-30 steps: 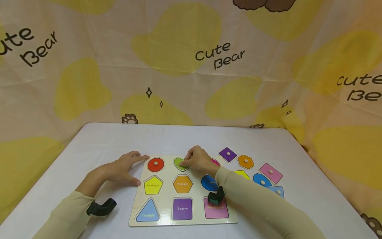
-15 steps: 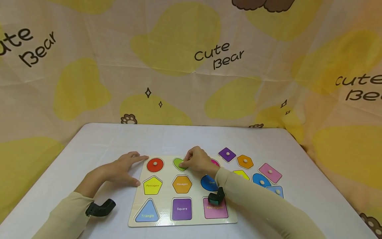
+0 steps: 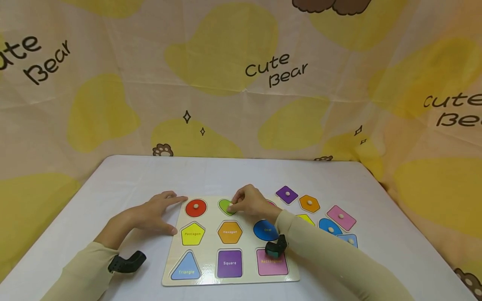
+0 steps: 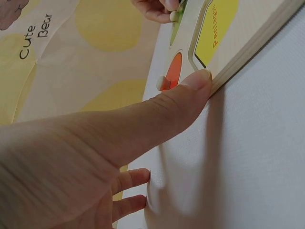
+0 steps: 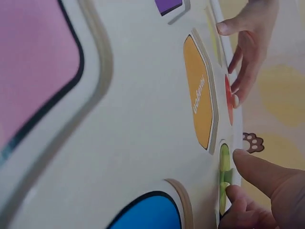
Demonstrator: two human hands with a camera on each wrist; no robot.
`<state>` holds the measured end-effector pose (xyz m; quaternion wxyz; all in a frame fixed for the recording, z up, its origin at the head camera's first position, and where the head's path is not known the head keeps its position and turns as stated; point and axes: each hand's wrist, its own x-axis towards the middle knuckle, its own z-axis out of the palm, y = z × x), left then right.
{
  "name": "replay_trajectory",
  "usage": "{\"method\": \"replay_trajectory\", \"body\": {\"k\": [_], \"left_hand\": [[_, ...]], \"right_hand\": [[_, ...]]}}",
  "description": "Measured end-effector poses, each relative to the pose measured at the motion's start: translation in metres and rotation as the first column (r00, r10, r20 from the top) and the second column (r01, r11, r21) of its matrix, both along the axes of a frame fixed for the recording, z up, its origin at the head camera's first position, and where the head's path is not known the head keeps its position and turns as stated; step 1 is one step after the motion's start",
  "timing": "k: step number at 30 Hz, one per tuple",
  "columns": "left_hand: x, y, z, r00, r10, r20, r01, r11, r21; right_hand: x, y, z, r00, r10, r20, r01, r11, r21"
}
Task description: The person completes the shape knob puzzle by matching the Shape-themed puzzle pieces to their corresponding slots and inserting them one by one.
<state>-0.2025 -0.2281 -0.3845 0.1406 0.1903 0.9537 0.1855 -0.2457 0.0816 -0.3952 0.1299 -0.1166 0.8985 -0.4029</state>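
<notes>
My right hand (image 3: 251, 201) is over the top middle of a wooden shape puzzle board (image 3: 211, 217), its thumb and fingertips around the knob of a green heart piece (image 3: 224, 205). The heart lies in its matching slot. In the right wrist view the thumb (image 5: 257, 169) and a finger stand on either side of the heart's knob. My left hand (image 3: 156, 212) rests at the board's left edge with fingers spread, thumb near the yellow pentagon slot (image 3: 193, 234) and index fingertip at the top left corner. A red circle piece (image 3: 196, 207) sits in the top left slot.
Loose knobbed pieces lie right of the board: a purple square (image 3: 287, 195), an orange hexagon (image 3: 310, 203), a pink rectangle (image 3: 341, 217), a blue piece (image 3: 326, 225) and others partly behind the right sleeve (image 3: 331, 255). A patterned cloth backdrop (image 3: 226, 83) stands behind the white table (image 3: 128, 179).
The right hand and sleeve have shifted very slightly to the right, with the fingertips still at the heart. The left hand and the board stay in place.
</notes>
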Motion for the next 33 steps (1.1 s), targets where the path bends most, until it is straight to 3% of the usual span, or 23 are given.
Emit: {"method": "replay_trajectory", "body": {"k": [7,13,23,33], "left_hand": [[0.0,0.0,-0.001,1.0,-0.004,0.003,0.004,1.0,0.001],[-0.001,-0.001,-0.001,1.0,-0.004,-0.003,0.004,1.0,-0.01],[0.0,0.0,0.0,1.0,-0.001,-0.002,0.001,1.0,-0.007],[-0.002,-0.001,0.0,1.0,-0.006,-0.002,0.005,1.0,-0.007]], "right_hand": [[-0.002,0.006,0.0,1.0,0.017,0.018,-0.016,0.999,-0.04],[-0.001,0.011,0.008,0.999,-0.025,0.022,0.026,0.997,-0.076],[0.003,0.019,0.011,0.999,-0.024,-0.028,0.021,0.995,-0.099],[0.01,0.037,0.017,0.995,0.048,-0.087,-0.054,0.996,-0.067]]}}
